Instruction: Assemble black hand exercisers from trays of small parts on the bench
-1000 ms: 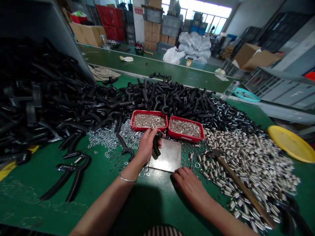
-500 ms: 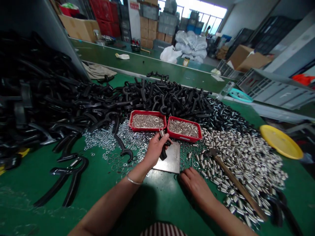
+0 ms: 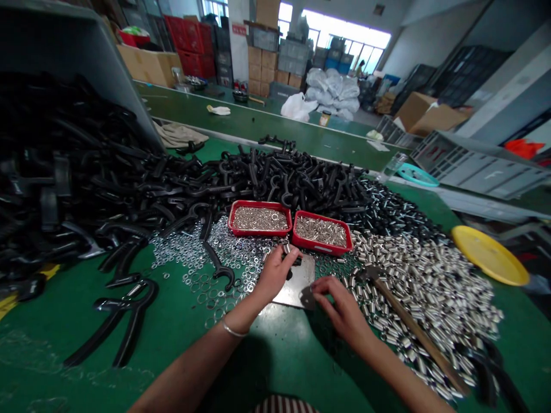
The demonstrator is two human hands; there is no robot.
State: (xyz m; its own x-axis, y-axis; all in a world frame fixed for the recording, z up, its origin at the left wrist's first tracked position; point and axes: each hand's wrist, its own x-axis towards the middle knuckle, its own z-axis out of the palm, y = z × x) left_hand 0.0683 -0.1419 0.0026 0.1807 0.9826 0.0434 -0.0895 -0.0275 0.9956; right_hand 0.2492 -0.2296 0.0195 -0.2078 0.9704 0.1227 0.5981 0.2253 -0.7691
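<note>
My left hand [image 3: 275, 272] is closed around a black part [image 3: 296, 261], mostly hidden by the fingers, with a silver coil-like piece [image 3: 287, 248] showing above the thumb. It hovers over the left side of a flat metal plate [image 3: 301, 275]. My right hand [image 3: 340, 304] is at the plate's right edge, thumb and forefinger pinched together. Whatever is between those fingertips is too small to make out. Behind the hands stand two red trays: the left tray [image 3: 260, 233] holds tiny metal bits, the right tray [image 3: 322, 248] small pins.
Silver coil-like cylinders [image 3: 430, 292] cover the right side, with a hammer [image 3: 413, 327] lying on them. Loose rings [image 3: 209, 292] spread left of the plate. Black curved handles [image 3: 258, 172] are heaped behind. A black spring clamp [image 3: 129, 312] lies front left; a yellow lid [image 3: 491, 255] is far right.
My right hand has lifted from the table and moved up to the plate's right edge, fingers now pinched. My left hand still holds the black part, now turned and lower over the plate.
</note>
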